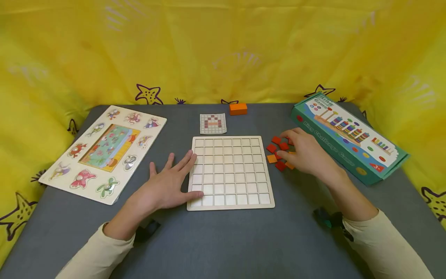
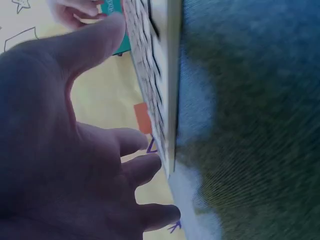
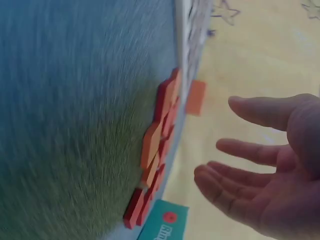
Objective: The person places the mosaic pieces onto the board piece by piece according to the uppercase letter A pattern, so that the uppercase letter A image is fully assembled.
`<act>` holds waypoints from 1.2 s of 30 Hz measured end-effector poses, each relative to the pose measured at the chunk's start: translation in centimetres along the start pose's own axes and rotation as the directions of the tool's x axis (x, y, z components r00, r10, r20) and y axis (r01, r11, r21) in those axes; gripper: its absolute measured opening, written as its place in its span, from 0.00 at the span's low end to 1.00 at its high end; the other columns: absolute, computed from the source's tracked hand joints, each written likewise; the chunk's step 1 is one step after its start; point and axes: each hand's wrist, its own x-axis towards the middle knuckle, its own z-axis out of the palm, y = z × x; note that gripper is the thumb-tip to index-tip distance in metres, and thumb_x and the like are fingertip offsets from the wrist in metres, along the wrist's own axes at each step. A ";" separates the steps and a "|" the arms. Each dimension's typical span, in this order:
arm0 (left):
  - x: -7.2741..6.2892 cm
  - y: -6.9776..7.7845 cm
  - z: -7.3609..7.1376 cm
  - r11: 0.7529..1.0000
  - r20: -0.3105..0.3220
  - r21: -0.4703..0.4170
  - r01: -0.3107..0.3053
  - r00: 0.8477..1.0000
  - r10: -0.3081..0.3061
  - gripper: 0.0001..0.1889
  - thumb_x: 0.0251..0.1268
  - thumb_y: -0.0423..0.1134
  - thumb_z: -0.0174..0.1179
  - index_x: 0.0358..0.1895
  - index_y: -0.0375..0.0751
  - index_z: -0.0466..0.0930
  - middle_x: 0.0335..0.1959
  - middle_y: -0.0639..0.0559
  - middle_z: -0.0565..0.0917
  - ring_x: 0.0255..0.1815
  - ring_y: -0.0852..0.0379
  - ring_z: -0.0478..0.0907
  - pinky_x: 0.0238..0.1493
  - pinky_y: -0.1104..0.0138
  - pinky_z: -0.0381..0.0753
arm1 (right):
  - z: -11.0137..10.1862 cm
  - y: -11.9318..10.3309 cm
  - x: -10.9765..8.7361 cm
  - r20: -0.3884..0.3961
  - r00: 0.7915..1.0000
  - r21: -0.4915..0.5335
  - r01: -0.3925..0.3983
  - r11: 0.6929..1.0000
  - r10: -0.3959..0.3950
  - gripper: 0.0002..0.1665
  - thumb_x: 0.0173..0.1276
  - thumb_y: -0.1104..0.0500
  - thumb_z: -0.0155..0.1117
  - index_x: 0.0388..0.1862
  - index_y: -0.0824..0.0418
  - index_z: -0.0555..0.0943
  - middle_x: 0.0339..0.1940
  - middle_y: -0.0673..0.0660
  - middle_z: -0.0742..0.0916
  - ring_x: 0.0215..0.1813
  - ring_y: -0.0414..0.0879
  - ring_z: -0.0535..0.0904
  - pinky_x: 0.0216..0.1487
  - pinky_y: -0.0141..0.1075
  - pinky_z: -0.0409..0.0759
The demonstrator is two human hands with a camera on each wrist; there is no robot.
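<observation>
A pale wooden grid board lies flat on the grey table, its square cells without tiles. My left hand is spread at its left side, with thumb and fingertips on or over the edge. Right of the board lies a loose group of several small tiles, among them a red tile and an orange tile. Over this group my right hand hovers with thumb and fingers apart. In the right wrist view nothing shows between its fingers, and the tiles lie beyond them.
A small card with a coloured grid pattern lies behind the board, next to an orange block. A green game box stands at the right. On the left lies a sea-animal puzzle board. Yellow cloth surrounds the table.
</observation>
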 end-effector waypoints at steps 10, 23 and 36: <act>0.0 -0.2 0.3 1.000 0.081 0.007 0.003 0.997 -0.004 0.65 0.55 0.77 0.65 0.87 0.51 0.38 0.89 0.53 0.38 0.85 0.27 0.38 0.64 0.15 0.35 | -0.1 2.4 3.9 0.076 0.996 0.041 -0.045 0.998 0.042 0.24 0.69 0.57 0.72 0.59 0.68 0.81 0.53 0.68 0.87 0.51 0.61 0.84 0.54 0.56 0.80; -0.3 -0.4 0.6 1.000 0.094 -0.030 -0.004 0.996 0.007 0.69 0.51 0.77 0.69 0.87 0.52 0.36 0.89 0.55 0.35 0.86 0.28 0.36 0.60 0.13 0.39 | 0.7 3.4 6.0 0.111 0.992 0.011 -0.057 0.998 0.055 0.19 0.66 0.62 0.72 0.54 0.68 0.83 0.48 0.67 0.88 0.48 0.59 0.84 0.54 0.54 0.80; 0.0 -0.8 0.7 0.999 0.092 -0.045 -0.015 0.996 0.019 0.69 0.51 0.76 0.69 0.87 0.51 0.36 0.89 0.55 0.35 0.86 0.29 0.34 0.60 0.12 0.37 | 1.1 3.2 6.4 0.077 0.995 -0.001 -0.056 0.998 0.056 0.16 0.61 0.64 0.73 0.48 0.68 0.86 0.43 0.66 0.90 0.45 0.59 0.84 0.53 0.53 0.80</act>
